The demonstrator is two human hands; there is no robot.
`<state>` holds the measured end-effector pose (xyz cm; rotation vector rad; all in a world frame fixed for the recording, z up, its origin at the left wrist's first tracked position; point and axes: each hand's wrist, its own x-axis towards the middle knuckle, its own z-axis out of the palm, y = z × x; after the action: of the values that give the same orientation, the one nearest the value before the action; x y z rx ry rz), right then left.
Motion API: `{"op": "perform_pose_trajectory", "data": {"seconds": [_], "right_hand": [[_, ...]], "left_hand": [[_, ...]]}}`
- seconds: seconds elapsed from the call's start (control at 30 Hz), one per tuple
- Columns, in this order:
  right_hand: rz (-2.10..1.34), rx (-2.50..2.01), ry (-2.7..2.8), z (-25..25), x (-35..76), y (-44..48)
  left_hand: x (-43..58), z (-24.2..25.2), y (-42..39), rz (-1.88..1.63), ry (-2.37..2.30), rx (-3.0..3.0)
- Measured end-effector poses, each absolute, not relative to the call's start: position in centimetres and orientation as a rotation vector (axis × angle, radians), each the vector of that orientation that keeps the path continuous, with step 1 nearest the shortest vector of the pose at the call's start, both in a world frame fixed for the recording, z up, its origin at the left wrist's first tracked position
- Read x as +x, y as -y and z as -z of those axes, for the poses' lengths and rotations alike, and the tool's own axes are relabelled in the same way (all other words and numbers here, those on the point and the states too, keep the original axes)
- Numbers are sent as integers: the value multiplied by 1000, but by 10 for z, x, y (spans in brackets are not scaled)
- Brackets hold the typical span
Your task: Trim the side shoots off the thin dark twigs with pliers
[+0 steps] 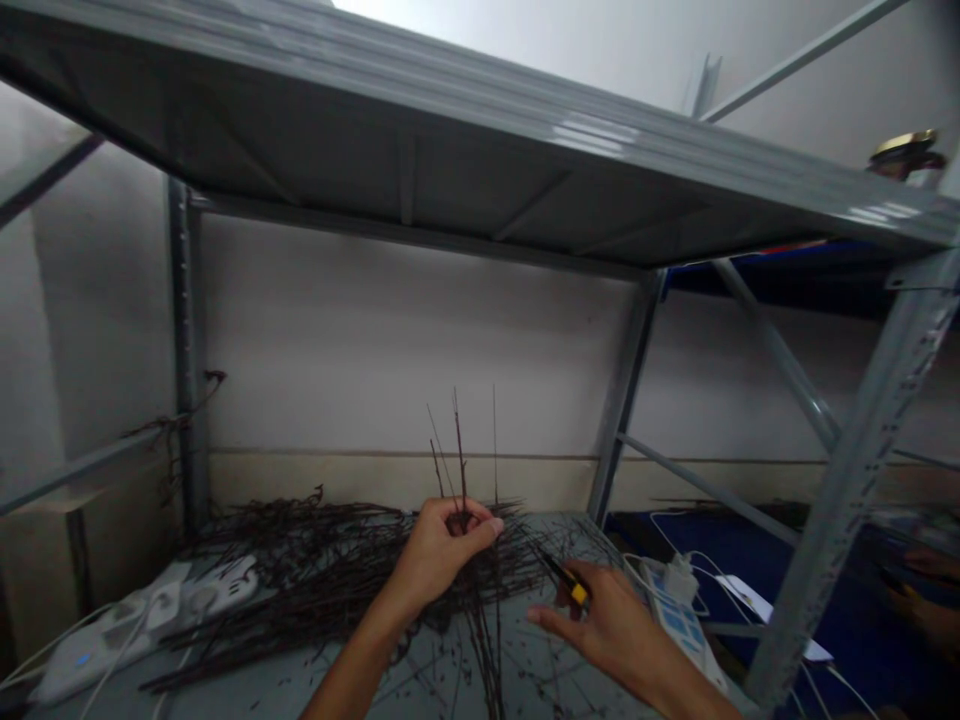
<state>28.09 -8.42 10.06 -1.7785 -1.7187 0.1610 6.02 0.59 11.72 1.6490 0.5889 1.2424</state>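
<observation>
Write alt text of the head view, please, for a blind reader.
A person's left hand holds thin dark twigs above a grey shelf; the right hand holds a black-and-yellow tool. More twigs lie heaped on the shelf, with a power strip at left.

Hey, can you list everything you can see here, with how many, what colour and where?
Metal rack: one or more, grey, overhead and around
Wall: pale, behind
Work surface: one, grey, below
Stem pile: too many to count, dark brown, on the work surface
Held stems: several, dark, in the left hand
Hand tool: one, black and yellow, in the right hand
Power strips: at least two, whitish, left and right
Cables: several, white, both sides
Blue surface: one, right
Gold-topped container: one, upper right
Another person's hand: at least one, blurred, right edge
Left hand: one, bare, centre
Right hand: one, bare, right of centre
</observation>
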Motion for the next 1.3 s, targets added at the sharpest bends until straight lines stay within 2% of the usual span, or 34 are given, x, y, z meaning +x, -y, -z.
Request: {"op": "perform_pose_trajectory", "data": {"seconds": [0.1,0.27,0.73,1.03,1.3], "right_hand": [[139,-1841,1891,-137,290,82],[414,-1754,2089,-182,283,76],[637,-1919,2233,-197,267,66],[501,-1814,2026,-177,272,61],[15,-1460,1849,-217,237,72]], "left_hand": [[62,-120,-3,-1206,-561,1693],[68,-124,5,-1177,-560,1768],[63,-129,17,-1137,-594,1810],[64,-127,12,-1208,-594,1733],[74,-124,8,-1179,-674,1792]]}}
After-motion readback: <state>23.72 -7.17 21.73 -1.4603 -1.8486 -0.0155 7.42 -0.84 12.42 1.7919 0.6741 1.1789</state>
